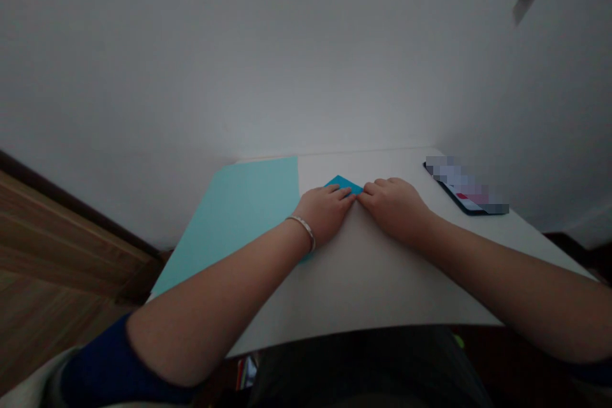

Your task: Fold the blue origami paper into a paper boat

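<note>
A small piece of folded blue paper [339,183] lies on the white table, its pointed corner toward the wall. My left hand [329,210], with a bracelet at the wrist, rests on the paper's left part, fingers bent and closed along it. At the right corner, my right hand [394,205] has its thumb and fingers pressed together on the paper. Both hands nearly touch at their fingertips. Most of the paper's lower part is hidden under the left hand, so its full shape does not show.
A pale teal sheet [239,204] covers the table's left side, partly under my left forearm. On the right lies a phone [471,194] with its screen lit. The white tabletop [373,293] meets a plain wall [306,57]. Wooden furniture [62,255] stands at left.
</note>
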A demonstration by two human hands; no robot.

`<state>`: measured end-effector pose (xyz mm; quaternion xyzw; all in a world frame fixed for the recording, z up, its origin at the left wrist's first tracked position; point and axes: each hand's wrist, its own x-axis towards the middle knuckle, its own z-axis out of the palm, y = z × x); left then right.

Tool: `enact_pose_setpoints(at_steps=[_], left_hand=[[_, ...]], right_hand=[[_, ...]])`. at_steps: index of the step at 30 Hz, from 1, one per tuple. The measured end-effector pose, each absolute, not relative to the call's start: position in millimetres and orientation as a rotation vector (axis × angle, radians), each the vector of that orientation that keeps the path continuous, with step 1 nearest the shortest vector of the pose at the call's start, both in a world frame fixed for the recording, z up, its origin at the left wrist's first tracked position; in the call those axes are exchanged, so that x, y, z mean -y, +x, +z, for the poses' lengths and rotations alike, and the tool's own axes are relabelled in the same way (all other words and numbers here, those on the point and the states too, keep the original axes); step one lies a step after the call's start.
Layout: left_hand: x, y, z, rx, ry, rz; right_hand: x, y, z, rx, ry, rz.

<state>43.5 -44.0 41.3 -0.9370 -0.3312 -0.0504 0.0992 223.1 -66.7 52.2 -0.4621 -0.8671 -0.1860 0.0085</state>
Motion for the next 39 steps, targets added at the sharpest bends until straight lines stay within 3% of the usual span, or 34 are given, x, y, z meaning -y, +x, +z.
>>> enact_pose_setpoints(at_steps=[13,32,39], left_hand=[[43,42,40,1.100,-2.737,-0.220],[59,51,55,1.702,-2.382,0.010],[57,48,55,1.563,-2.376,0.020]], right_hand=[[58,227,52,2.692,-1.507,-0.477],[58,232,50,2.591,-1.676,-0.458],[58,233,51,2.552,-1.715,-0.380]])
